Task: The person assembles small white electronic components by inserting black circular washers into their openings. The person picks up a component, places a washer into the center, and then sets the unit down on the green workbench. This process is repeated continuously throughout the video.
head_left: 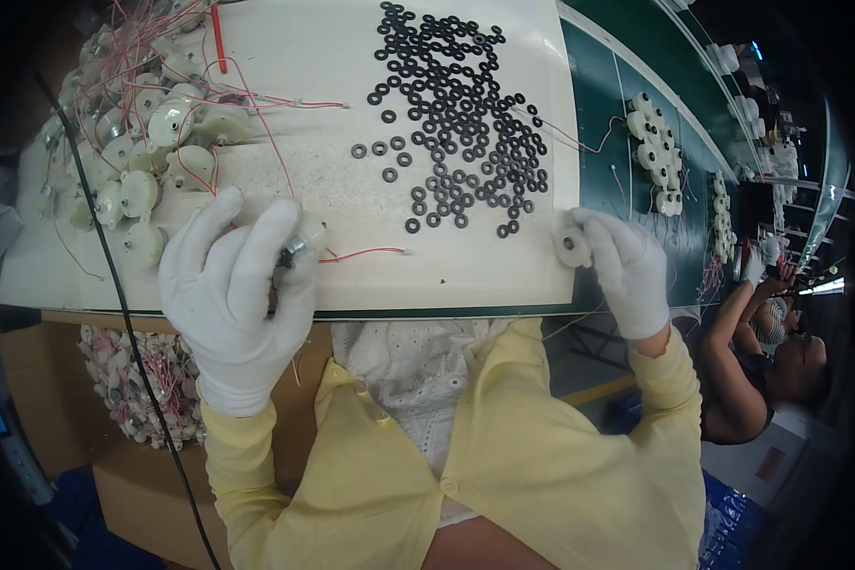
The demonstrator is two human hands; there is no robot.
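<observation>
My left hand point(233, 294), in a white glove, closes its thumb and fingers around a small metal motor with a white plastic body point(312, 231). A red wire with a connector point(375, 251) lies beside it on the white board. At the board's right edge my gloved right hand point(627, 266) pinches a round white plastic motor unit point(572, 247) with a dark centre; its far side is hidden by the fingers. Between and beyond my hands, many black rubber rings point(456, 176) are spread over the board. A heap of white motor units point(141, 190) with red and white wires lies at the left.
Motor units point(657, 157) stand grouped on the green surface point(594, 81) at the right. A black cable point(114, 256) crosses the left side. Below the edge sits a cardboard box point(152, 484) with more motors point(147, 389). A co-worker's arm point(729, 361) shows at far right.
</observation>
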